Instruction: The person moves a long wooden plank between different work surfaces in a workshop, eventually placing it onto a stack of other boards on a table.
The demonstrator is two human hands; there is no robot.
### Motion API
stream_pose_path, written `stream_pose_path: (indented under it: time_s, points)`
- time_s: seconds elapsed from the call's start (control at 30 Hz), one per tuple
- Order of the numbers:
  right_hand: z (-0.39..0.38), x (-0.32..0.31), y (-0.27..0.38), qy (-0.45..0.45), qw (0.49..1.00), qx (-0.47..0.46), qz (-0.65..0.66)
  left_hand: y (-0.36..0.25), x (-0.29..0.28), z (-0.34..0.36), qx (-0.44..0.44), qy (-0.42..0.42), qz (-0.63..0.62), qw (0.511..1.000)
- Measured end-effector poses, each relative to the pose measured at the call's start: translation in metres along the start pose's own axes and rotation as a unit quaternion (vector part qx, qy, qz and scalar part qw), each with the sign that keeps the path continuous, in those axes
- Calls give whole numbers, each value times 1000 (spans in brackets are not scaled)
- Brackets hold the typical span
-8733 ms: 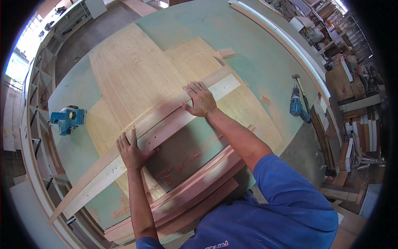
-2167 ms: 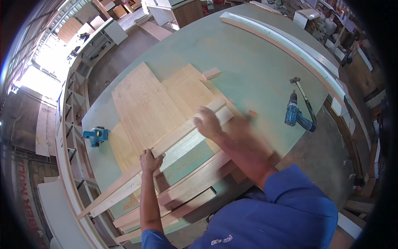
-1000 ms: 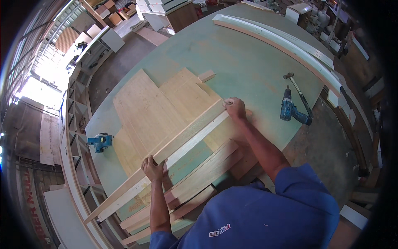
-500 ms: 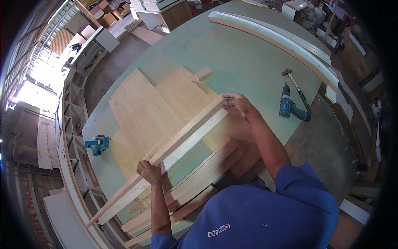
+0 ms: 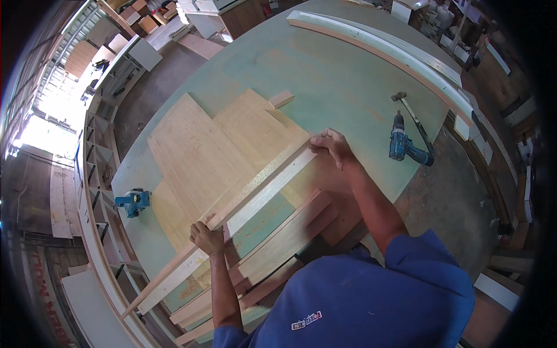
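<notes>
My left hand (image 5: 207,238) is closed on a long narrow wooden strip (image 5: 261,177), with the thumb on top, left of its middle. My right hand (image 5: 329,145) grips the same strip at its far right end, fingers curled over it. A paler strip (image 5: 270,189) lies alongside it on the near side. Beyond them overlapping plywood boards (image 5: 191,145) lie on a large greenish tabletop (image 5: 336,75). Several planks (image 5: 284,243) lie along the near edge, below the strips and between my arms.
A blue power planer (image 5: 134,202) sits at the left; a blue drill (image 5: 399,145) and a hammer (image 5: 419,126) lie at the right. A short block (image 5: 281,100) is beside the boards. Long white trim (image 5: 377,49) runs along the far right edge. A slatted wooden frame (image 5: 96,197) borders the left.
Since the earliest frame my right hand has moved from the strip's middle to its right end, and both hands have closed on it. The view has shifted, showing more of the workshop.
</notes>
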State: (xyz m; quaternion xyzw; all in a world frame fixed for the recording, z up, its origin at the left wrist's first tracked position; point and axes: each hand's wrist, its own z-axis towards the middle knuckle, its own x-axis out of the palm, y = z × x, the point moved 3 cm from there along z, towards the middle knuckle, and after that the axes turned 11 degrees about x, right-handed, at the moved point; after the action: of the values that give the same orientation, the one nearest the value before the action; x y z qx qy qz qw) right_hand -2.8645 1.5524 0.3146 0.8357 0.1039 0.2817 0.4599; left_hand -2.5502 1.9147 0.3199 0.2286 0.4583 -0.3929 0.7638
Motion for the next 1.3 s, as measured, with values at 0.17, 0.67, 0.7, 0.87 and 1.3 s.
stream_pose_path:
  time_s: [0.17, 0.67, 0.7, 0.87, 1.3]
  points:
    - [-15, -5, -10, -21, 996, -69, -43, 0, -2, 3, -5, 49, -13, 999]
    - [-10, 34, 4, -149, 787, -325, -502, 23, 22, 0, 36, 93, -73, 992]
    - [-15, 52, 15, -94, 698, -407, -581, 27, 21, 0, 24, 85, -99, 991]
    - [-37, 130, 24, 105, 623, -356, -688, 31, -2, 2, 32, 120, -49, 991]
    - [-67, 179, 39, 131, 527, -435, -719, 137, -96, -76, -400, -218, -232, 860]
